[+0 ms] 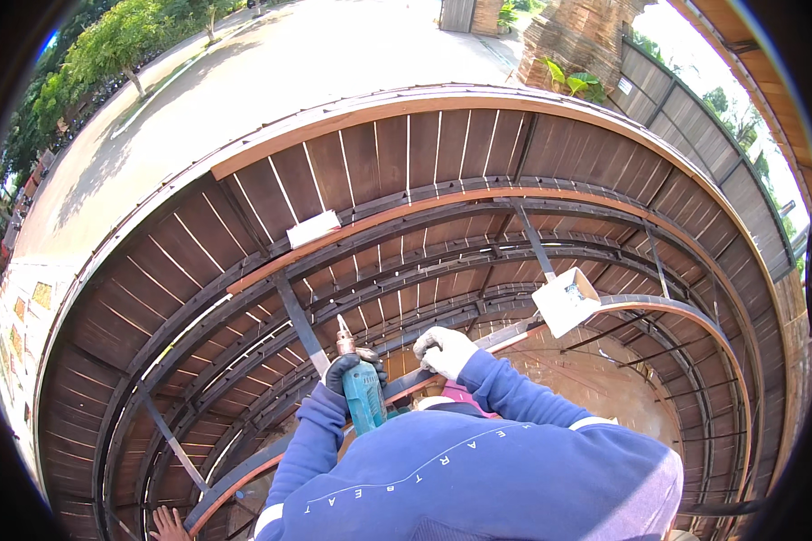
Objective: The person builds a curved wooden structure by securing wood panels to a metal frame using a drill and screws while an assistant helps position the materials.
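My left hand [341, 371], in a dark glove, is wrapped round a teal power drill [364, 397] in front of my chest. The drill's bit [341, 322] points away from me, toward the curved dark frame. To the right of the drill, my right hand [446, 351] wears a whitish glove. Its fingers are curled in, close to a curved metal rail [505, 337]; anything inside them is hidden. Just below that hand shows a piece of pink cloth [460, 394], partly covered by my blue sleeve.
A curved wall of brown slats [397, 153] on dark metal ribs surrounds me. An open white box [564, 307] sits by the rail, and a white packet [313, 229] rests on a farther ledge. Another person's bare hand [170, 525] touches the frame at lower left.
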The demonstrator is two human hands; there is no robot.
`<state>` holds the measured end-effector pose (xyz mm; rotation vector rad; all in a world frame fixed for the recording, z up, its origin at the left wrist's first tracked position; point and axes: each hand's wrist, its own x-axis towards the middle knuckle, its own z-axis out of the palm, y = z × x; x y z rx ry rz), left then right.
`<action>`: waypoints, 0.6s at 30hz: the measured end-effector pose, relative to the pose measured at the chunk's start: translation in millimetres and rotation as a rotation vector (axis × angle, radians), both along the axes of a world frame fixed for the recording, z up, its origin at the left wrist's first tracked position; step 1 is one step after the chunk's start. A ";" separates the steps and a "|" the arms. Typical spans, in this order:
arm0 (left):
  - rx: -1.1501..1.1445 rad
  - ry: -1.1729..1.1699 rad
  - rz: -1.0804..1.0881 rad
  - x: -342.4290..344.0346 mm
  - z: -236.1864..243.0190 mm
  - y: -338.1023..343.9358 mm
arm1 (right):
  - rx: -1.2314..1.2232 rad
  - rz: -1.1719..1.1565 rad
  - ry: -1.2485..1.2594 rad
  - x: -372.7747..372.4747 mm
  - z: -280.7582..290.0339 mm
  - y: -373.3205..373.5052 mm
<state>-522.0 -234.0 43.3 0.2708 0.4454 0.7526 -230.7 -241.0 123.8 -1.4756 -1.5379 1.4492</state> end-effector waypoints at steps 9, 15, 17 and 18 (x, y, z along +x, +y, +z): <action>0.382 0.358 -0.133 -31.1 111.5 -21.2 | -0.264 0.119 0.622 -60.0 83.4 78.1; 0.511 0.465 -0.064 -55.8 119.6 -64.6 | -0.291 0.431 0.783 -111.0 94.5 79.8; 0.503 0.559 -0.021 -54.9 117.0 -82.9 | -0.390 0.486 0.919 -130.6 79.6 74.3; 0.481 0.607 -0.030 -54.1 128.5 -85.3 | -0.472 0.575 0.946 -133.1 75.3 76.2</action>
